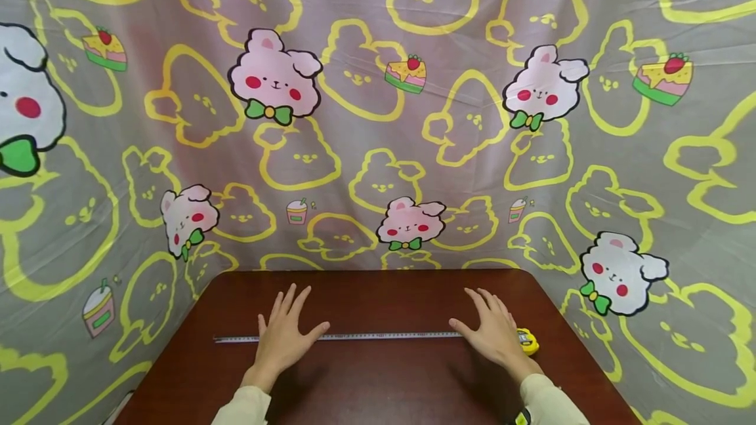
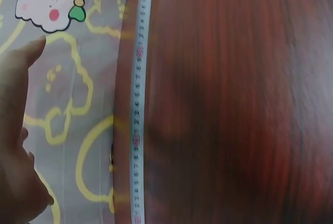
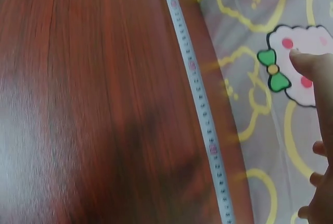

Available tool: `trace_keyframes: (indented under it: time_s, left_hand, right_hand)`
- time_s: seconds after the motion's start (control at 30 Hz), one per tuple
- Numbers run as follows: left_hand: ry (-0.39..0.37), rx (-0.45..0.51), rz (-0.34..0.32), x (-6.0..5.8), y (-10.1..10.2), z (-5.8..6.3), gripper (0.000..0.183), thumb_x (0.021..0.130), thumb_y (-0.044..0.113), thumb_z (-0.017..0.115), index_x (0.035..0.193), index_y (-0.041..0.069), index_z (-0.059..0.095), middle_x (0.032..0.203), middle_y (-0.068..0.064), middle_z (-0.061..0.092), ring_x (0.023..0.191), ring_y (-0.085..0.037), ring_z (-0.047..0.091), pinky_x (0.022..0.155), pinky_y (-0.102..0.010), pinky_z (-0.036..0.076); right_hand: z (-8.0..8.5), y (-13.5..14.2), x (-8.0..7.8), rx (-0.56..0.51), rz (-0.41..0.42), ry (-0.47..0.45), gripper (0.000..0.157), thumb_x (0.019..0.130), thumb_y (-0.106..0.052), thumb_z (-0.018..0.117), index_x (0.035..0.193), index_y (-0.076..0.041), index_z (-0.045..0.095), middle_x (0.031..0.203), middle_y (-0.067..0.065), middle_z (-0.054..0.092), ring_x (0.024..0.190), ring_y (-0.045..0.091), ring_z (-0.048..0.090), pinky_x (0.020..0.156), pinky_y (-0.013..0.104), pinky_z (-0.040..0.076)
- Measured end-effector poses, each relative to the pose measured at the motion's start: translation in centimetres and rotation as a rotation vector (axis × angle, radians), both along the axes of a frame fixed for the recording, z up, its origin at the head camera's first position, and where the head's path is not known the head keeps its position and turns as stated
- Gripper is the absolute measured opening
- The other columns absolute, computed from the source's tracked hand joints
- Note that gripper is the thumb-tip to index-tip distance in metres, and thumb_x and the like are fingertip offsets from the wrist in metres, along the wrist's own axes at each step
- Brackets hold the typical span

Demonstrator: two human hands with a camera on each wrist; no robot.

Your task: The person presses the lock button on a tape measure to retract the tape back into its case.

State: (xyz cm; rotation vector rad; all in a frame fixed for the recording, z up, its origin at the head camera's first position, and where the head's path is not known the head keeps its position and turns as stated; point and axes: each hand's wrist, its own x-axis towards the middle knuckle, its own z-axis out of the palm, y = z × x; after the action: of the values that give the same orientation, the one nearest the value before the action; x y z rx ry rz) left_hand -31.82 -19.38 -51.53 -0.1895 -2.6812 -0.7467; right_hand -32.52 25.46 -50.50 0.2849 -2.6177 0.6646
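Observation:
Across the table lies a tape measure with its metal blade (image 1: 390,335) pulled out in a straight line from left to right. Its yellow case (image 1: 527,341) sits at the right end, partly behind my right hand (image 1: 495,332). My left hand (image 1: 285,333) is over the left part of the blade, fingers spread, holding nothing. The right hand is likewise spread and empty, close beside the case. In the left wrist view the numbered blade (image 2: 138,88) runs past my thumb (image 2: 34,52); the right wrist view shows the blade (image 3: 195,78) and my right thumb (image 3: 307,62).
The dark reddish-brown wooden table (image 1: 378,379) has rounded far corners. A grey curtain (image 1: 366,136) with yellow outlines and cartoon rabbits hangs around its back and both sides. Shadows of the hands fall on the tabletop.

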Motion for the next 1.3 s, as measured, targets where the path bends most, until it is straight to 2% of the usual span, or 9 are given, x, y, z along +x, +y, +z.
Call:
trace_keyframes:
  time_s: [0.17,0.33,0.47,0.67,0.9,1.13,1.3]
  left_hand:
    - [0.019,0.003,-0.009,0.2,-1.8,-0.1,0.099,0.083,0.078,0.066,0.162,0.027,0.034,0.170,-0.012,0.020,0.154,-0.042,0.012,0.102,-0.085,0.005]
    - [0.042,0.042,0.011,0.4,-3.7,-0.6,0.096,0.083,0.073,0.072,0.158,0.022,0.040,0.166,-0.018,0.025,0.152,-0.044,0.018,0.103,-0.083,0.009]
    - [0.033,0.038,0.031,0.5,-5.1,-1.2,0.099,0.082,0.074,0.072,0.157,0.019,0.041,0.164,-0.021,0.028,0.149,-0.047,0.024,0.104,-0.082,0.014]
    - [-0.019,0.076,0.077,0.7,-7.6,-2.0,0.107,0.077,0.073,0.077,0.159,0.017,0.036,0.163,-0.025,0.025,0.146,-0.052,0.022,0.101,-0.085,0.011]
    - [-0.061,0.156,0.137,0.3,-11.3,-2.5,0.119,0.071,0.072,0.084,0.160,0.012,0.033,0.163,-0.028,0.023,0.144,-0.055,0.025,0.100,-0.085,0.010]
    - [-0.158,0.200,0.203,0.6,-14.6,-2.9,0.122,0.072,0.062,0.089,0.161,0.006,0.026,0.161,-0.033,0.021,0.143,-0.056,0.024,0.102,-0.078,0.024]
    - [-0.231,0.260,0.225,0.6,-15.9,-3.8,0.127,0.072,0.061,0.089,0.163,0.006,0.020,0.162,-0.032,0.019,0.143,-0.056,0.022,0.103,-0.077,0.025]
  right_hand:
    - [-0.3,1.5,-0.2,-0.041,-0.001,0.039,0.079,0.090,-0.058,0.074,0.150,-0.013,0.050,0.150,0.023,0.046,0.135,0.052,0.038,0.103,0.072,0.030]
    - [-0.6,3.2,0.2,-0.090,-0.030,0.058,0.074,0.091,-0.056,0.074,0.147,-0.012,0.052,0.147,0.020,0.049,0.133,0.052,0.040,0.098,0.074,0.033]
    - [-1.0,4.6,0.3,-0.118,-0.055,0.090,0.069,0.093,-0.053,0.074,0.144,-0.011,0.055,0.145,0.021,0.050,0.131,0.052,0.041,0.095,0.073,0.034]
    - [-2.4,6.5,0.4,-0.162,-0.083,0.141,0.063,0.090,-0.045,0.080,0.137,-0.008,0.060,0.140,0.022,0.054,0.127,0.051,0.043,0.093,0.070,0.032]
    - [-3.9,8.5,0.5,-0.153,-0.099,0.104,0.065,0.089,-0.046,0.080,0.137,-0.008,0.059,0.139,0.022,0.053,0.127,0.050,0.040,0.091,0.071,0.031]
    - [-5.2,9.9,0.3,-0.134,-0.117,0.071,0.071,0.089,-0.047,0.081,0.140,-0.005,0.056,0.140,0.026,0.049,0.127,0.052,0.039,0.093,0.072,0.031]
    - [-5.8,10.6,0.4,-0.182,-0.151,0.009,0.083,0.088,-0.049,0.081,0.148,-0.003,0.048,0.144,0.030,0.042,0.128,0.055,0.038,0.095,0.071,0.033]
